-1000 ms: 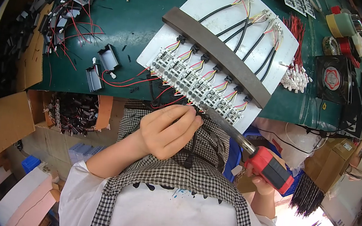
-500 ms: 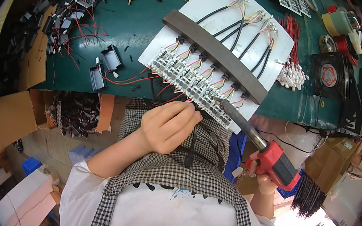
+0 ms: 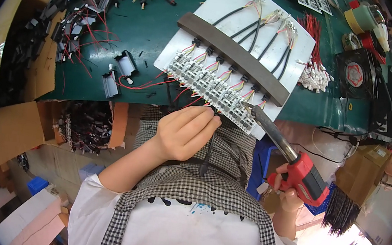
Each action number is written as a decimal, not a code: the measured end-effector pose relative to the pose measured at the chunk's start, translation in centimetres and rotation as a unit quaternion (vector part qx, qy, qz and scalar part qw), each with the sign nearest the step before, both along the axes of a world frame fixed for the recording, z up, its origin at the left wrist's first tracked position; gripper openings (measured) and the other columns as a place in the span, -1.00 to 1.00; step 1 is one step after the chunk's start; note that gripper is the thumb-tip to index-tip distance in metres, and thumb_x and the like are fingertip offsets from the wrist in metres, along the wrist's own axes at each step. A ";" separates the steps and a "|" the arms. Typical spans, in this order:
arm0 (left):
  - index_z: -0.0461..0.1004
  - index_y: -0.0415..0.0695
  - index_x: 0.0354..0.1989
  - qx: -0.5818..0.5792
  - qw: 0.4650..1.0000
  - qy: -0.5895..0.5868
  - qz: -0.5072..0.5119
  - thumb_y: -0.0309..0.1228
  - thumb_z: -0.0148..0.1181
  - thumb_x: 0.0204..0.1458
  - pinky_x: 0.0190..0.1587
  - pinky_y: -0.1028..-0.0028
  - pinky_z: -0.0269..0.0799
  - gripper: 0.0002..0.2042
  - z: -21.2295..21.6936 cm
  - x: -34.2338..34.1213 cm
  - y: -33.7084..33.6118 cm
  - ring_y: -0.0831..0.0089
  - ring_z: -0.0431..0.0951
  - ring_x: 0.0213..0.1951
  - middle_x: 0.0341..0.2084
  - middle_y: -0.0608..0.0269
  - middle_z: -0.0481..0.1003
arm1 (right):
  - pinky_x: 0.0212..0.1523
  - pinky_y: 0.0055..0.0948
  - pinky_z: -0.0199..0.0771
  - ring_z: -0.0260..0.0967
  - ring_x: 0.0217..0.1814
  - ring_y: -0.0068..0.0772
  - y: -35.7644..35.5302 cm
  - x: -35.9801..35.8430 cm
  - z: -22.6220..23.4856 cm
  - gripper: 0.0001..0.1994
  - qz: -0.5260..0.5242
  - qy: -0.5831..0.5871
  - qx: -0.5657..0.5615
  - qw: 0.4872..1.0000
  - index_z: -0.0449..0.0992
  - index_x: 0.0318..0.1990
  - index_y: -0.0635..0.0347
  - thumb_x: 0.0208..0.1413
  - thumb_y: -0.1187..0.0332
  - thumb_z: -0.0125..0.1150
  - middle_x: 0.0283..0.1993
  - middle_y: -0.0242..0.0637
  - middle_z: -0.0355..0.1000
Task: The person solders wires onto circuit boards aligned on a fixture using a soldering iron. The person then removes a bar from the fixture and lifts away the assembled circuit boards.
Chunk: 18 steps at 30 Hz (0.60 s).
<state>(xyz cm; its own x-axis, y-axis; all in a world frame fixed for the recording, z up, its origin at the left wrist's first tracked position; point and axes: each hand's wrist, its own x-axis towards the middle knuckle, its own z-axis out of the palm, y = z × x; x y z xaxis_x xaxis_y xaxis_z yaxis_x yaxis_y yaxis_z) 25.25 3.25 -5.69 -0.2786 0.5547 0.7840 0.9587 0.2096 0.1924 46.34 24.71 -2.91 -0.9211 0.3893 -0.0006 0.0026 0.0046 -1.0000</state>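
My left hand (image 3: 182, 133) is closed in a pinch just below the near edge of a strip of small circuit boards (image 3: 214, 91). A black cable (image 3: 207, 155) hangs down from its fingertips, its wire ends hidden by the fingers. My right hand (image 3: 288, 186) grips a red and black soldering gun (image 3: 309, 178). Its long metal barrel slants up to the left, and the tip sits at the right part of the strip. Under the strip lies a white board (image 3: 226, 22). A dark bar (image 3: 232, 56) lies across it, over several black cables wired to the strip's far side.
Two grey housings (image 3: 126, 64) with red wires lie left on the green table (image 3: 153, 30). Cartons of black parts (image 3: 44, 57) stand further left. At the right are a bundle of red wires with white connectors (image 3: 314, 78) and a black fan (image 3: 356, 75).
The soldering gun's tip has shifted right along the circuit boards. My left hand keeps its pinch near the same edge. The whole view has shifted slightly.
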 end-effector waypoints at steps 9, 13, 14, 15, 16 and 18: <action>0.55 -0.32 -0.40 0.016 0.999 0.017 -0.034 -0.55 0.25 -0.30 -0.43 0.46 0.57 -0.79 0.0 0.0 0.0 0.24 0.58 -0.36 -0.36 0.08 0.51 | -0.63 -0.60 0.17 0.23 -0.66 -0.52 -0.9 0.0 0.5 -0.24 -0.066 -0.003 0.034 0.997 0.30 -0.08 0.48 0.00 -0.23 0.19 -0.23 -0.10 0.40; 0.60 -0.15 -0.33 -0.003 0.997 0.071 0.004 -0.51 0.27 -0.23 -0.19 0.40 0.54 -0.79 -1.5 0.2 -1.1 0.34 0.53 -0.22 -0.24 0.25 0.51 | -0.64 -0.60 0.15 0.22 -0.66 -0.53 -0.9 -0.5 0.5 -0.28 -0.066 0.007 0.045 0.997 0.31 -0.09 0.45 0.03 -0.20 0.17 -0.25 -0.11 0.40; 0.62 -0.07 -0.30 -0.017 0.996 0.087 0.026 -0.48 0.28 -0.20 -0.10 0.36 0.52 -0.79 -1.6 0.4 -1.5 0.38 0.51 -0.19 -0.21 0.32 0.50 | -0.63 -0.60 0.15 0.22 -0.66 -0.53 -1.0 -0.4 0.5 -0.29 -0.073 0.003 0.044 0.996 0.30 -0.08 0.45 0.04 -0.19 0.16 -0.25 -0.12 0.40; 0.62 -0.07 -0.30 -0.018 0.995 0.090 0.029 -0.48 0.28 -0.20 -0.10 0.36 0.52 -0.79 -1.7 0.5 -1.9 0.38 0.51 -0.19 -0.21 0.32 0.50 | -0.62 -0.60 0.15 0.22 -0.65 -0.53 -1.0 -0.5 0.5 -0.30 -0.080 0.001 0.044 0.996 0.30 -0.08 0.44 0.06 -0.19 0.15 -0.25 -0.13 0.40; 0.62 -0.02 -0.28 -0.035 0.996 0.078 0.025 -0.46 0.28 -0.17 -0.04 0.34 0.48 -0.79 -1.8 0.5 -2.4 0.41 0.50 -0.18 -0.21 0.35 0.51 | -0.62 -0.60 0.15 0.22 -0.65 -0.53 -1.1 -0.7 0.6 -0.30 -0.077 0.004 0.043 0.996 0.30 -0.08 0.44 0.06 -0.19 0.15 -0.25 -0.13 0.40; 0.63 0.03 -0.27 -0.047 0.994 0.099 0.019 -0.41 0.26 -0.15 -0.01 0.32 0.45 -0.79 -0.9 -0.5 -3.7 0.42 0.50 -0.20 -0.21 0.35 0.51 | -0.58 -0.61 0.16 0.22 -0.65 -0.54 -1.4 -1.1 0.7 -0.31 -0.098 0.006 0.052 0.994 0.29 -0.07 0.44 0.07 -0.17 0.15 -0.24 -0.14 0.40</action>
